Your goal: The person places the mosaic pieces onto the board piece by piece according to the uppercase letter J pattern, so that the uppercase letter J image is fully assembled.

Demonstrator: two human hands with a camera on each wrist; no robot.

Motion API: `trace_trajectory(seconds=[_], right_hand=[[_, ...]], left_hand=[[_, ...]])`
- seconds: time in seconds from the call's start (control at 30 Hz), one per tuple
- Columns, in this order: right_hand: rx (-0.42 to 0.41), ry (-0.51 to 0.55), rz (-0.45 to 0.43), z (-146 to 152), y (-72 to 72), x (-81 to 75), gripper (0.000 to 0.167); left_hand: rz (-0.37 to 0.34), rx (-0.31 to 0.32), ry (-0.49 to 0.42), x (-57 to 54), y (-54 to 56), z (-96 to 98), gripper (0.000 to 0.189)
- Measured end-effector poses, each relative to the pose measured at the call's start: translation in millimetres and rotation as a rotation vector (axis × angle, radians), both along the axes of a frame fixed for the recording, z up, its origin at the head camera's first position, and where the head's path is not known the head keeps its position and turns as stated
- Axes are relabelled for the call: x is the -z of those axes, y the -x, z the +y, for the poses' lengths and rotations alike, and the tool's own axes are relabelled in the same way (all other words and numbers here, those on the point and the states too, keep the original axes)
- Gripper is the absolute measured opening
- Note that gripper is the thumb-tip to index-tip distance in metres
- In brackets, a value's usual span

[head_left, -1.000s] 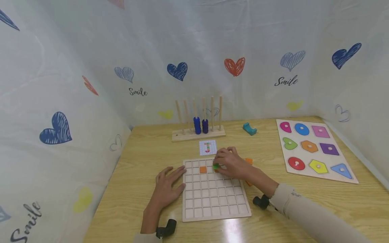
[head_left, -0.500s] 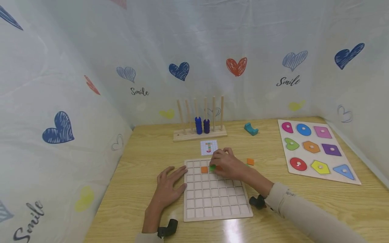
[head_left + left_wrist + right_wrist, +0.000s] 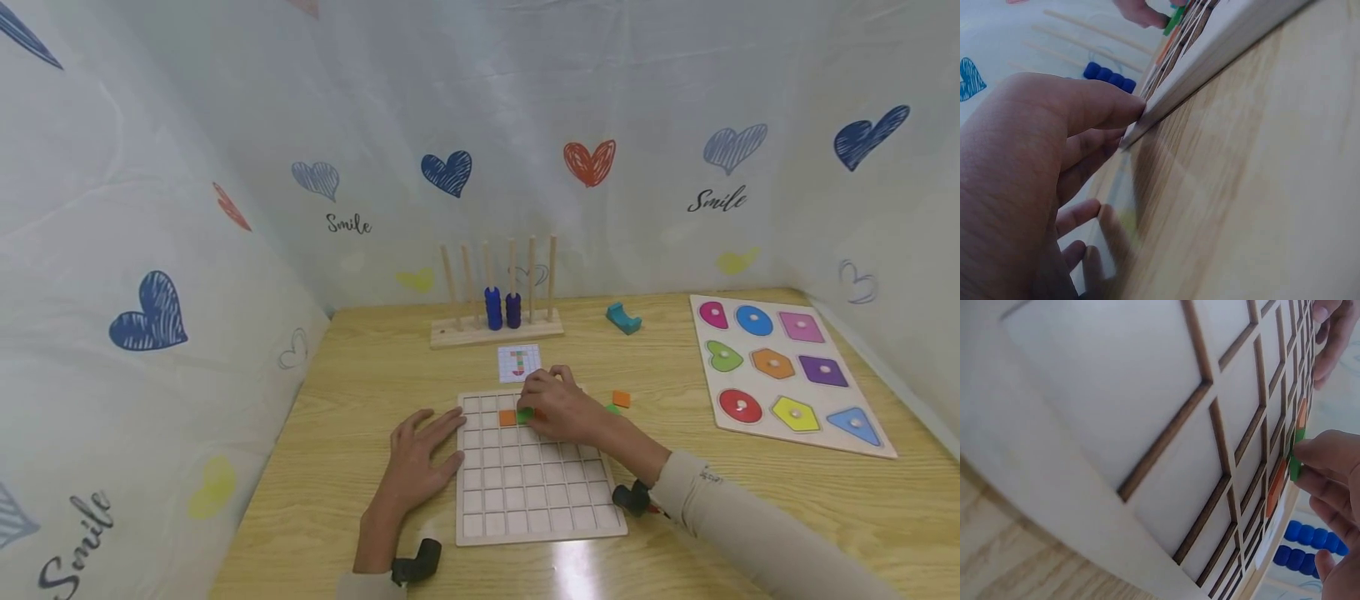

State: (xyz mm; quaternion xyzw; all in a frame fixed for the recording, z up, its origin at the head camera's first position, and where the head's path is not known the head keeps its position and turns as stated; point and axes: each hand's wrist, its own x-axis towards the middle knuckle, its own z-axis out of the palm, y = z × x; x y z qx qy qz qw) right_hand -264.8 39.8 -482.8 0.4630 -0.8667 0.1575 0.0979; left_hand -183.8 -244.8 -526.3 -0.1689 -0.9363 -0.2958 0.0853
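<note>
A wooden grid board [image 3: 517,479] lies on the table. My right hand [image 3: 562,406] pinches a green square tile [image 3: 525,415] between thumb and fingertips. This tile is at an upper-row cell, right beside an orange tile [image 3: 507,417] set in the grid. In the right wrist view a second orange tile [image 3: 1276,487] sits on the other side of the green tile [image 3: 1297,456]. My left hand [image 3: 415,458] rests by the board's left side, its fingers extended, thumb and fingertips at the edge.
Behind the board lies a card [image 3: 519,363] with a coloured J-shaped pattern. Loose orange [image 3: 621,399] and green [image 3: 612,409] tiles lie right of it. A peg stand [image 3: 457,335] with blue beads, a teal block [image 3: 623,318] and a shape puzzle [image 3: 823,417] stand farther off.
My right hand has shifted slightly left, bringing the green tile from over the right-hand orange tile to the cell beside the left one. The left hand stays at the board's edge.
</note>
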Motion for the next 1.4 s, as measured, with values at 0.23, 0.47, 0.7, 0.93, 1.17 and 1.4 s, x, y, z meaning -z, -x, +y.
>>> trace_trajectory(seconds=[0.23, 0.47, 0.7, 0.93, 1.17, 1.4], right_hand=[[0.0, -0.011, 0.03, 5.3, 0.7, 2.8, 0.014], [0.017, -0.004, 0.002, 10.1, -0.2, 2.9, 0.012], [0.041, 0.013, -0.004, 15.6, -2.1, -0.5, 0.01], [0.072, -0.011, 0.057, 27.4, -6.9, -5.0, 0.008], [0.092, 0.016, -0.008, 48.1, -11.6, -7.2, 0.015], [0.156, -0.016, -0.011, 67.7, -15.2, -5.8, 0.02]], left_hand=[[0.004, 0.009, -0.002, -2.5, 1.2, 4.6, 0.053], [0.002, 0.016, 0.011, -2.7, 2.7, 7.9, 0.053], [0.001, 0.022, 0.007, -3.8, 2.7, 8.8, 0.053], [0.007, 0.013, 0.008, -5.4, 1.4, 7.6, 0.052], [0.015, 0.01, 0.015, -5.5, 0.7, 4.5, 0.051], [0.005, 0.007, 0.018, -2.8, 0.0, 2.4, 0.051]])
